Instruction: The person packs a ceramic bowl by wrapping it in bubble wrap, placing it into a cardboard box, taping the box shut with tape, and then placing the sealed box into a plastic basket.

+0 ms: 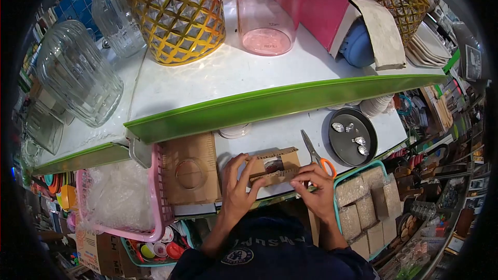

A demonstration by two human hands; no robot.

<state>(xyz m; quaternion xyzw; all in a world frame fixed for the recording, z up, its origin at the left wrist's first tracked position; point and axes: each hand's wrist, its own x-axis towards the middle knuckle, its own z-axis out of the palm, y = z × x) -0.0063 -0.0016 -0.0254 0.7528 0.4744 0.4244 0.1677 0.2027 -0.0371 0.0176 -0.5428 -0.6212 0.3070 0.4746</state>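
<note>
A small brown cardboard piece (pixel 282 156) with folded edges and an opening in its middle lies on the lower white shelf (pixel 311 124). My left hand (pixel 239 186) has its fingers and thumb on the left end of the cardboard. At the right end, my right hand (pixel 315 189) pinches the near edge between thumb and fingers. Something dark and pale shows through the opening, too small to make out. Orange-handled scissors (pixel 312 148) lie just beyond my right hand. To their right stands a dark round pan (pixel 345 150) with several crumpled foil pieces.
The green-edged upper shelf (pixel 280 98) overhangs the work spot, holding glass jars (pixel 80 72), a gold basket (pixel 181 21) and a pink box (pixel 316 13). A pink basket (pixel 158 197) of clear plastic stands left; a teal basket (pixel 337 212) of wrapped packs is at right.
</note>
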